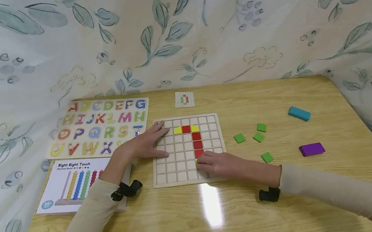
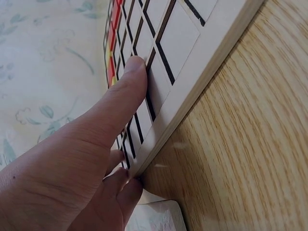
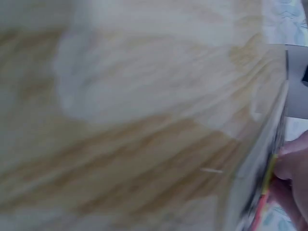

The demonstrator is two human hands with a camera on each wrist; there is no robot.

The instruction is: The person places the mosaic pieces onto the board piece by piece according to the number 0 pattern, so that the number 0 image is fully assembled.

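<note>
A wooden grid board (image 1: 191, 177) lies mid-table. Its squares hold red tiles (image 1: 198, 144) in a column with another above, flanked by two rounded yellow pieces (image 1: 178, 130). My left hand (image 1: 145, 142) rests along the board's left edge, its thumb extended over the squares. Just below the red column, my right hand (image 1: 218, 163) pinches a yellow piece (image 3: 271, 174) at the board's surface; the fingers hide most of it. To the right lie several loose green tiles (image 1: 258, 137).
A small pattern card (image 1: 184, 99) lies behind the board. Left of it are an alphabet puzzle board (image 1: 100, 126) and a white bead-toy box (image 1: 54, 181). Toward the right side sit a blue block (image 1: 299, 113) and a purple block (image 1: 312, 149). A leaf-patterned cloth (image 1: 173, 33) hangs behind the table.
</note>
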